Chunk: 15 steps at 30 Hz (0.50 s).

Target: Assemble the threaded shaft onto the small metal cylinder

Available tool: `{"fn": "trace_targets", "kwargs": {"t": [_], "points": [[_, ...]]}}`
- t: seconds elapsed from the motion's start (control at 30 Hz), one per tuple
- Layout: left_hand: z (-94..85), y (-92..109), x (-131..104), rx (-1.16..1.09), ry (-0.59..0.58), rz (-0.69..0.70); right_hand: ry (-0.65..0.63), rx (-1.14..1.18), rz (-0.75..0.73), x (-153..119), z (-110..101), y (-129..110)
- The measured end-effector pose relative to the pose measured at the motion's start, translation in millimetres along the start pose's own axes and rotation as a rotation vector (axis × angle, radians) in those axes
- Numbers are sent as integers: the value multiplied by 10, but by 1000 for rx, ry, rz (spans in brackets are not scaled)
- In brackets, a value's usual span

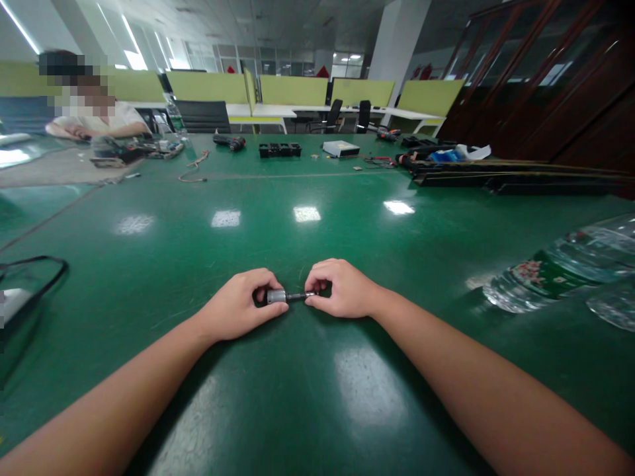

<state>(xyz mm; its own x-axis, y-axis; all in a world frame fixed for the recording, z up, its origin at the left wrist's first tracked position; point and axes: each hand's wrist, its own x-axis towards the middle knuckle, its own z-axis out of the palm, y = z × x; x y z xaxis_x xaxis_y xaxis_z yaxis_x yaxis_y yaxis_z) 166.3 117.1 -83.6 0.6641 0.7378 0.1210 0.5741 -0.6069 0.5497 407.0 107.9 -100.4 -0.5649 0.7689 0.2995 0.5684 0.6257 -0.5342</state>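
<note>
Just above the green table (297, 370), my two hands face each other over a small metal part. A short silver cylinder (276, 296) is pinched between the thumb and fingers of my left hand (241, 304). From its right end runs a thin dark shaft (296, 296), lying level. My right hand (342, 289) is closed in a pinch on the far end of that shaft, where a shiny tip shows partly. Fingers hide both ends of the part, and its exact kind cannot be made out.
Large clear water bottles (546, 277) are at the right. A white box with a black cable (54, 261) lies at the left edge. Farther back are a power drill (229, 141), a black tray (280, 150), a silver drive (340, 149) and dark rails (461, 175). Someone (99, 119) sits far left.
</note>
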Motion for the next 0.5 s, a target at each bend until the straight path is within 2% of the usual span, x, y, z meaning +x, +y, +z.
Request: {"fn": "trace_targets", "kwargs": {"t": [0.27, 0.5], "points": [[-3, 5, 0, -2, -1, -23, -4, 5, 19, 6, -38, 3], [-5, 3, -5, -10, 14, -49, 46, -30, 115, -3, -66, 89]]}}
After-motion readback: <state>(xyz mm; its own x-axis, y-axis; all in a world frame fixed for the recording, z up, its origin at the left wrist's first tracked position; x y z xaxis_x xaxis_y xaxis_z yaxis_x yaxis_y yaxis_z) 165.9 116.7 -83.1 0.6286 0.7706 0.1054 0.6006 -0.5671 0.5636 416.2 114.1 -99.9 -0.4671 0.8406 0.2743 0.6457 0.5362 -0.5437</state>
